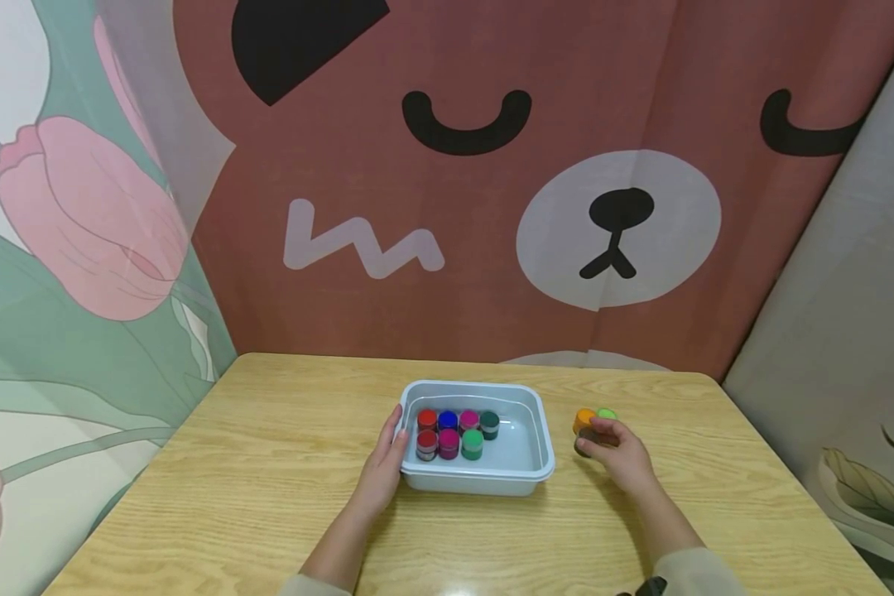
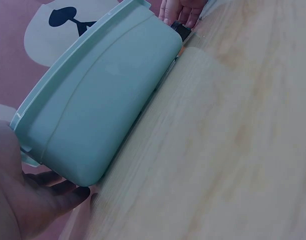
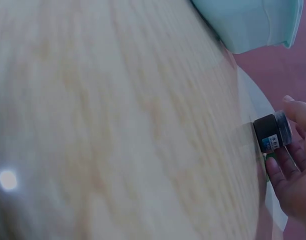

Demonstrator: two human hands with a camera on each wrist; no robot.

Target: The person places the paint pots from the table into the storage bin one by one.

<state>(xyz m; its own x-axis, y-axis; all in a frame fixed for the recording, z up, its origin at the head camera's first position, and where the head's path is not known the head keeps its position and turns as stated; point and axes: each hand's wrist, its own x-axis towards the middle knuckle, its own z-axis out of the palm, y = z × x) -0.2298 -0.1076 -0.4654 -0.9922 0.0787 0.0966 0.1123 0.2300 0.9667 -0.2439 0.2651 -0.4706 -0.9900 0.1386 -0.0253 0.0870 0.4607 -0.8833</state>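
While the left hand (image 1: 380, 468) held the left end of the pale blue, rounded-rectangular plastic tray (image 1: 477, 483), thumb by the rim and fingers along the outer wall, the real business was off to the right: a squat, near-black cylindrical jar with a clear lid (image 3: 268, 134) sat between the thumb and fingers of the right hand (image 1: 624, 455). Those digits were parted by about the jar's own breadth and seemed to have hold of it, though whether its base touched the yellowish wood-grain table (image 1: 268, 497) was hard to tell. No question which hand was nearer, then, and the tray lay to that hand's left, near but apart, its long axis running side to side; the jar's own axis stood roughly upright, lid uppermost. And what surfaces! Smooth, glossy tray walls under a flared lip; a hard, shiny jar with a small blue-and-white label. Just beyond the fingers stood a bright orange round jar (image 1: 584, 419) and a light green round jar (image 1: 607, 413), while inside the tray seven small, coloured cylindrical jars (image 1: 448, 444) stood toward the left, four behind three. Behind it all hung a brown, bear-printed fabric (image 1: 566, 99), softly creased.
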